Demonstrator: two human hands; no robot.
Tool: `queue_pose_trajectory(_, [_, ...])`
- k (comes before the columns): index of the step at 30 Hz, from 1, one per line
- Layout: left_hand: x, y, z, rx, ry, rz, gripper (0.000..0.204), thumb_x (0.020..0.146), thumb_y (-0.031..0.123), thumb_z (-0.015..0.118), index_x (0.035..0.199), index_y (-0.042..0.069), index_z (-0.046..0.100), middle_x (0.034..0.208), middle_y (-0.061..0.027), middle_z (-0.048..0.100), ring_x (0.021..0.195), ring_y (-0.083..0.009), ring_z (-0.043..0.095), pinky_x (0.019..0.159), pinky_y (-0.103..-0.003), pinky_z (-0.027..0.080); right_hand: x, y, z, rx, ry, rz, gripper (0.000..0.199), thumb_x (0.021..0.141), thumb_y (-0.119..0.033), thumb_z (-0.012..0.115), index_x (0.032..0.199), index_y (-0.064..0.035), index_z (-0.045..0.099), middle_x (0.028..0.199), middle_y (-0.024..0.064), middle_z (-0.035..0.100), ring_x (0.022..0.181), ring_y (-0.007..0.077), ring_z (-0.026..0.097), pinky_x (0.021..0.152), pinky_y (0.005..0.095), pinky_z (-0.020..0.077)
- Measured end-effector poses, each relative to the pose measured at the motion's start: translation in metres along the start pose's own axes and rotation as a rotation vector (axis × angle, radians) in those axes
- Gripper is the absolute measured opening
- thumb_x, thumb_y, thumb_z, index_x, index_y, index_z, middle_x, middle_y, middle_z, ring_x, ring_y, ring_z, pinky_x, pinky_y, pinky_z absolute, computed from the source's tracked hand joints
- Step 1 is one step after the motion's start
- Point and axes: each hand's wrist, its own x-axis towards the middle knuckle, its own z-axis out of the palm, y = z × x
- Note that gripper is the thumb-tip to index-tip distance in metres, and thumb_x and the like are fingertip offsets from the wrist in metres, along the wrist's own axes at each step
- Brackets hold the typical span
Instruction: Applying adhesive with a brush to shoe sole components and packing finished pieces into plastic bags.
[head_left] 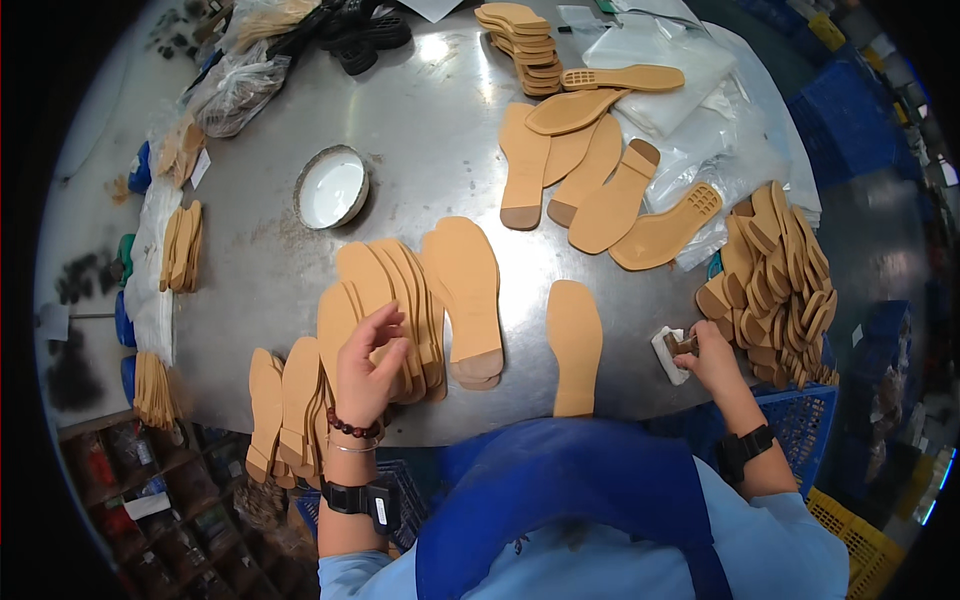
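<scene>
My left hand (372,362) hovers over or touches a row of tan shoe soles (375,275), its fingers apart and slightly curled, with nothing seen in them. Just right of that row, a small stack of soles (467,290) lies with brownish heel ends toward me. One single sole (574,345) lies flat in front of me, its narrow end at the table edge. My right hand (716,362) is closed round a small brown-handled tool (682,345), which meets a white pad (668,356) on the table. The tool's working end cannot be made out.
A bowl (332,187) with white inside stands on the metal table (440,130). Several soles (612,185) fan out beyond, near a stack (522,50) and clear plastic bags (655,80). A tall heap of soles (775,285) stands right of my hand. Blue crate (800,420) below.
</scene>
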Motion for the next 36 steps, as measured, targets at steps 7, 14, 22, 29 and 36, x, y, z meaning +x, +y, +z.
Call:
queue_pose_trajectory(7, [0.015, 0.015, 0.07, 0.446, -0.561, 0.447, 0.038, 0.076, 0.005, 0.072, 0.114, 0.006, 0.065, 0.112, -0.0095, 0.066, 0.106, -0.0282, 0.061, 0.091, -0.037, 0.049, 0.02, -0.034, 0.02, 0.294, 0.289, -0.11, 0.026, 0.069, -0.003, 0.077, 0.082, -0.0016, 0.055, 0.103, 0.0145, 0.052, 0.089, 0.0319, 0.055, 0.077, 0.0358, 0.0458])
queue_pose_trajectory(14, [-0.024, -0.013, 0.077, 0.693, -0.444, 0.461, 0.043, 0.072, 0.003, 0.07, 0.115, 0.009, 0.066, 0.121, -0.0065, 0.065, 0.114, -0.0261, 0.059, 0.097, -0.036, 0.05, 0.066, -0.207, 0.096, 0.551, -0.001, -0.896, 0.017, 0.077, -0.004, 0.067, 0.085, -0.0027, 0.053, 0.098, 0.0153, 0.051, 0.086, 0.0316, 0.058, 0.073, 0.036, 0.0499])
queue_pose_trajectory(22, [-0.022, -0.017, 0.084, 0.62, -0.299, 0.39, 0.032, 0.077, 0.002, 0.061, 0.108, 0.008, 0.068, 0.117, -0.007, 0.067, 0.111, -0.0254, 0.062, 0.096, -0.034, 0.051, 0.132, -0.256, 0.114, 0.11, 0.136, -1.16, 0.026, 0.068, 0.005, 0.06, 0.092, -0.0038, 0.053, 0.093, 0.0166, 0.048, 0.082, 0.0345, 0.057, 0.069, 0.04, 0.0498])
queue_pose_trajectory(29, [-0.018, -0.01, 0.086, 0.636, -0.314, 0.356, 0.025, 0.077, 0.005, 0.069, 0.102, 0.008, 0.07, 0.108, -0.0067, 0.069, 0.105, -0.0225, 0.066, 0.087, -0.033, 0.055, 0.218, -0.312, 0.108, 0.09, 0.291, -0.951, 0.02, 0.075, -0.002, 0.058, 0.094, -0.0061, 0.052, 0.094, 0.0151, 0.05, 0.085, 0.0329, 0.058, 0.071, 0.0411, 0.0506])
queue_pose_trajectory(36, [0.001, 0.002, 0.076, 0.581, -0.516, 0.228, 0.02, 0.079, 0.008, 0.068, 0.098, 0.007, 0.07, 0.105, -0.0067, 0.07, 0.098, -0.0234, 0.067, 0.082, -0.033, 0.055, 0.156, -0.29, 0.12, 0.247, 0.428, -1.369, 0.01, 0.075, -0.008, 0.057, 0.084, -0.0076, 0.053, 0.085, 0.0101, 0.051, 0.084, 0.0279, 0.058, 0.072, 0.0383, 0.0484])
